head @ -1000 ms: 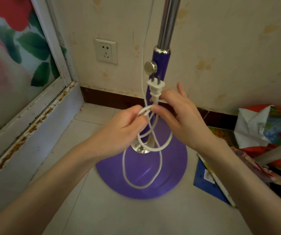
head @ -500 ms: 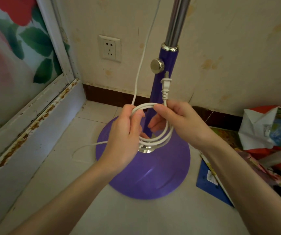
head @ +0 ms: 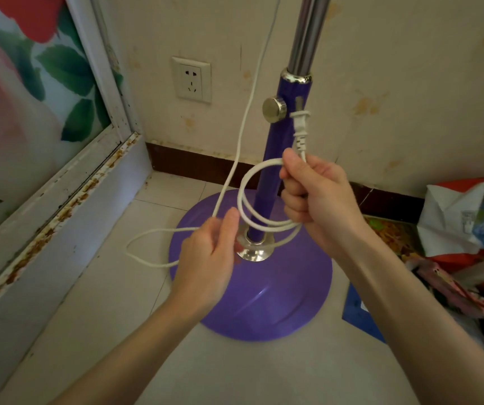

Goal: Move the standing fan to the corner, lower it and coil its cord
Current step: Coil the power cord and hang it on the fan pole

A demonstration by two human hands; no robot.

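Note:
The standing fan shows its round purple base (head: 264, 305) on the tiled floor, a purple lower pole (head: 276, 147) with a silver height knob (head: 274, 109) and a chrome upper pole (head: 306, 33); its head is out of frame. My right hand (head: 319, 200) grips several loops of the white cord (head: 245, 188), the plug (head: 300, 127) sticking up above its fingers. My left hand (head: 214, 258) pinches the loose strand lower left, which runs up along the wall. A slack loop (head: 138, 252) lies on the floor to the left.
A wall socket (head: 191, 79) sits left of the pole above a dark skirting board. A sliding door frame with floral glass (head: 68, 194) closes the left side. A crumpled colourful bag (head: 465, 217) and books (head: 363, 314) lie on the floor to the right.
My left hand has let go of the coil, dropped left and taken the loose strand. My right hand now holds the loops alone, slightly higher and further right.

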